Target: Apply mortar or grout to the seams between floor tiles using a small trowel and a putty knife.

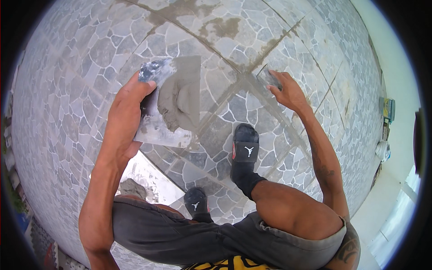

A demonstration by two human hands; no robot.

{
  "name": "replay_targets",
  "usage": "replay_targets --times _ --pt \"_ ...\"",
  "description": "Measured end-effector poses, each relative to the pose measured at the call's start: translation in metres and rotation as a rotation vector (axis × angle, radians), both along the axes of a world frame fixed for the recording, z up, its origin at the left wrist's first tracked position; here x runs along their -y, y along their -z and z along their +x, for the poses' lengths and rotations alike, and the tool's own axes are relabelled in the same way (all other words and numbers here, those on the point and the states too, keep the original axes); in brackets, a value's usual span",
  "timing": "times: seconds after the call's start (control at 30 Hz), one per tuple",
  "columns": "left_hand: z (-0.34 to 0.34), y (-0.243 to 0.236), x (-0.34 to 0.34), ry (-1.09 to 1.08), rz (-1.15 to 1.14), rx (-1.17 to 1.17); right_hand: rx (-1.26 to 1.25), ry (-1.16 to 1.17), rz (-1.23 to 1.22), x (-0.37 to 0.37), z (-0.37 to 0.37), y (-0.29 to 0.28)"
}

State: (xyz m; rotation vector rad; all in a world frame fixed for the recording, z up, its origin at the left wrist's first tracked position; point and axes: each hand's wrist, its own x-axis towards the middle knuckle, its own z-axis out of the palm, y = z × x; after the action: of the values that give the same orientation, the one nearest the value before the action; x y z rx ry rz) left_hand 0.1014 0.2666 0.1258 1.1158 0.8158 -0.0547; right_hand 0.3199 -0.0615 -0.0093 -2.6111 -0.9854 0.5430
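My left hand [125,105] grips a flat metal plate [155,136] by its left edge, thumb on top. A thick heap of wet grey mortar [180,101] lies on the plate's right half. Further right, my right hand [290,93] is closed on a small flat grey spreader [265,77]. The spreader is at the floor beside a crossing of tile joints [245,77], which is smeared with grey mortar. My fingers partly hide it.
Grey stone-patterned floor tiles [103,49] surround me, with a damp mortar smear [225,28] ahead. My sandalled foot [245,146] stands on the tiles. A white sheet [157,177] with a mortar lump [133,188] lies near my left leg. Along the right wall sit a box [388,109] and a white bag [382,151].
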Motion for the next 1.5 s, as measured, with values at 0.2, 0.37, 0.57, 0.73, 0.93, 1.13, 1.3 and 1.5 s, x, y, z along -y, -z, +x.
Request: replay_targets --times 0.2,0.37,0.57,0.73,0.93,1.13,1.3,1.5 --pt "0.001 -0.008 0.004 -0.041 0.086 -0.058 0.213 -0.040 -0.157 -0.012 0.025 0.057" --pt "-0.002 -0.005 -0.003 -0.066 0.057 -0.064 0.226 -0.034 -0.177 -0.024 0.033 0.068" --pt "-0.005 0.000 -0.011 -0.043 0.032 -0.024 0.303 -0.057 -0.178 -0.026 0.045 0.072" --pt "0.002 -0.005 -0.003 -0.067 0.028 -0.045 0.314 -0.075 -0.199 -0.032 0.040 0.070" --pt "0.007 -0.008 0.002 -0.062 0.025 -0.033 0.297 -0.224 -0.434 -0.038 0.032 0.071" --pt "0.003 -0.012 0.001 -0.100 0.066 -0.073 0.275 -0.258 -0.473 -0.049 0.049 0.049" --pt "-0.002 -0.015 0.001 -0.145 0.109 -0.113 0.319 -0.280 -0.406 -0.034 0.034 0.071" --pt "-0.004 -0.023 -0.002 -0.139 0.094 -0.112 0.296 -0.228 -0.378 -0.046 0.029 0.052"
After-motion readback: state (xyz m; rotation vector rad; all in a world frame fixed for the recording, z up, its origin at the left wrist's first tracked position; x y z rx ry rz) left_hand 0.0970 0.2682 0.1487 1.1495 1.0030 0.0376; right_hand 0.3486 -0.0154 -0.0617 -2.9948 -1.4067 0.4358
